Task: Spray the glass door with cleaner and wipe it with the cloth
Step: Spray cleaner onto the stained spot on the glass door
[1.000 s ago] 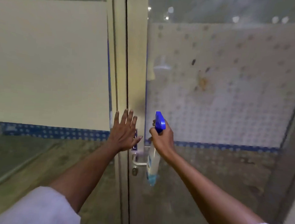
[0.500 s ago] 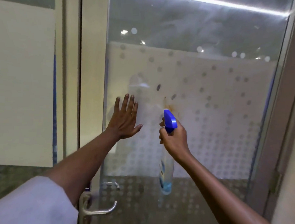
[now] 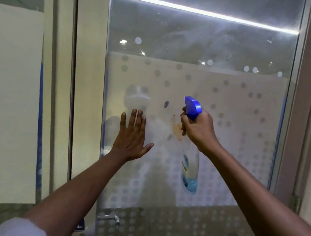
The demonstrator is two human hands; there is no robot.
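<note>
Glass door (image 3: 222, 120) before spray bottle (image 3: 191, 155) in right hand (image 3: 198, 128).

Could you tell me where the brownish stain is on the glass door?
In the head view, the brownish stain sits mid-pane, just left of the right hand gripping the blue-topped spray bottle.

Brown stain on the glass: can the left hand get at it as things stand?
Probably yes. The left hand is open and empty, flat near the glass door, and the brown stain lies just to its right. Only the right hand with the spray bottle crowds its far side.
</note>
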